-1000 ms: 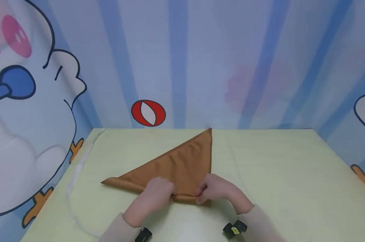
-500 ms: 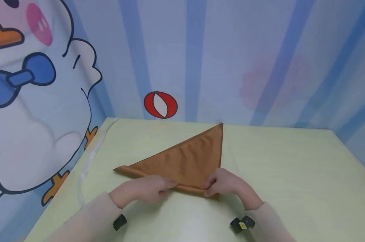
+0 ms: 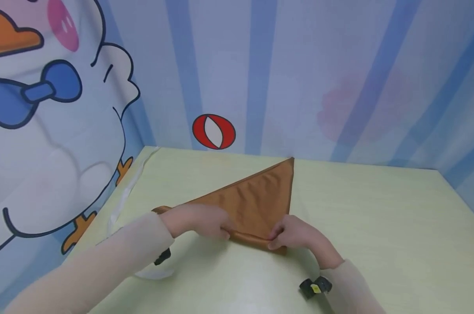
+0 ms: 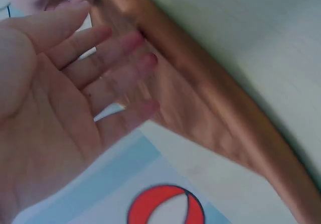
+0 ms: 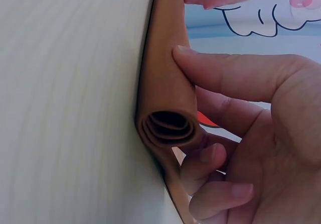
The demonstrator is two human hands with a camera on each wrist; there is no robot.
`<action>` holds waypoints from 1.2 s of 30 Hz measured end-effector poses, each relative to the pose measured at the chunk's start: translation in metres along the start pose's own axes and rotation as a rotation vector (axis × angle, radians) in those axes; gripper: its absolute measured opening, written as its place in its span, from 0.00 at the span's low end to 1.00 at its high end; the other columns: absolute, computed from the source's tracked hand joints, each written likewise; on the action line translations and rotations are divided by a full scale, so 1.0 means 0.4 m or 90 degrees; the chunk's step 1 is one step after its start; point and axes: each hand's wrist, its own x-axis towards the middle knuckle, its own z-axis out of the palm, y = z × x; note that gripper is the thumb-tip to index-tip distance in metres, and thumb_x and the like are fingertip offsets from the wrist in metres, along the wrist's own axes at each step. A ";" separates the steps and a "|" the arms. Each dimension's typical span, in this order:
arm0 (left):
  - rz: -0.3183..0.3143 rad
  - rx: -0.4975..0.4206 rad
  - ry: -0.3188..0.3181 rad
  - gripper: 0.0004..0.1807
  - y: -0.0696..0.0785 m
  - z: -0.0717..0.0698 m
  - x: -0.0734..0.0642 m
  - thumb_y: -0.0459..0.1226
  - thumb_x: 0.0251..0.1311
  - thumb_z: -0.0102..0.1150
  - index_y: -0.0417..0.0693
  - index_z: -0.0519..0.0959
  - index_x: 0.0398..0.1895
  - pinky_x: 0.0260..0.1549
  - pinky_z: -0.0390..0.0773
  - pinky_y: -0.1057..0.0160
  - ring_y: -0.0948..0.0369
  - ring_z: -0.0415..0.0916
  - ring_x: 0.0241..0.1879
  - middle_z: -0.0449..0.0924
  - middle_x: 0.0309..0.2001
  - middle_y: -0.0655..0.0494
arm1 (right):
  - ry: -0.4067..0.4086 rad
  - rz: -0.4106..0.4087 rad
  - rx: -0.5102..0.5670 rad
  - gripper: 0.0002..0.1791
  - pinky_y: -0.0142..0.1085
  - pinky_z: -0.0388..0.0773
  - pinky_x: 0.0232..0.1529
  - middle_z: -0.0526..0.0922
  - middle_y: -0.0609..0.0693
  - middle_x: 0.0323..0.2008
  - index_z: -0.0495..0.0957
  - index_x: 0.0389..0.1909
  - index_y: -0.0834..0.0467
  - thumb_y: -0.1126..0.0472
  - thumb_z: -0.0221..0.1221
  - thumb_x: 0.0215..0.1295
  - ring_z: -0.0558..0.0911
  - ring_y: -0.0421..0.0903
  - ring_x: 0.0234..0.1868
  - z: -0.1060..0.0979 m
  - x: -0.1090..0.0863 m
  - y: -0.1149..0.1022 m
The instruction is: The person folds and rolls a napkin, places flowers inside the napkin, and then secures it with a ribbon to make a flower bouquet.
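Observation:
A brown cloth [image 3: 260,196] lies as a triangle on the table, its near edge rolled into a tube. The rolled edge [image 5: 163,73] shows its spiral end in the right wrist view. My right hand [image 3: 296,233] pinches the roll near its right end, thumb on top and fingers curled behind. My left hand [image 3: 205,220] is over the left part of the cloth. In the left wrist view, that left hand [image 4: 55,83] has its fingers loosely extended, fingertips at the cloth beside the roll. From the head, the left hand hides part of the rolled edge.
The pale table [image 3: 370,226] extends right of the cloth. A white strip [image 3: 127,192] runs along its left side. Behind stands a blue striped backdrop [image 3: 300,78] with a cartoon bird and a red-and-white ball. Black wrist devices [image 3: 315,287] sit below the sleeves.
My left hand has shifted leftward from its place close to the right hand and now reaches over the cloth. The right hand keeps its pinch on the roll. The head view has turned slightly.

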 end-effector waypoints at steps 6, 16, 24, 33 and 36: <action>-0.019 0.160 0.136 0.06 0.065 0.064 0.036 0.33 0.58 0.61 0.48 0.78 0.24 0.26 0.71 0.63 0.64 0.65 0.25 0.71 0.23 0.60 | -0.019 -0.026 -0.003 0.07 0.35 0.73 0.31 0.83 0.46 0.29 0.86 0.31 0.60 0.64 0.69 0.51 0.75 0.41 0.30 -0.004 -0.003 0.002; 0.003 0.126 0.299 0.03 0.107 0.130 0.043 0.32 0.51 0.67 0.46 0.84 0.30 0.29 0.76 0.63 0.59 0.78 0.33 0.79 0.30 0.57 | -0.054 -0.017 -0.019 0.04 0.35 0.70 0.29 0.82 0.44 0.26 0.84 0.26 0.58 0.65 0.69 0.48 0.73 0.41 0.28 -0.028 -0.019 0.035; 0.037 0.056 0.329 0.11 0.108 0.159 0.055 0.32 0.44 0.70 0.48 0.83 0.34 0.28 0.74 0.65 0.61 0.77 0.33 0.78 0.32 0.59 | -0.072 -0.033 0.025 0.06 0.36 0.73 0.34 0.83 0.45 0.32 0.85 0.30 0.60 0.64 0.69 0.49 0.75 0.41 0.32 -0.021 -0.038 0.074; 0.067 0.039 0.403 0.11 0.107 0.192 0.070 0.26 0.41 0.65 0.51 0.77 0.25 0.24 0.72 0.65 0.63 0.77 0.30 0.77 0.27 0.62 | -0.072 -0.079 0.043 0.05 0.32 0.66 0.26 0.74 0.43 0.21 0.83 0.30 0.60 0.64 0.68 0.53 0.69 0.40 0.24 -0.017 -0.071 0.091; 0.077 0.022 0.417 0.12 0.101 0.189 0.069 0.24 0.40 0.62 0.51 0.75 0.20 0.23 0.71 0.66 0.64 0.77 0.27 0.78 0.24 0.62 | -0.063 -0.092 0.019 0.07 0.32 0.66 0.26 0.71 0.44 0.22 0.78 0.28 0.58 0.63 0.68 0.55 0.69 0.41 0.25 -0.016 -0.072 0.080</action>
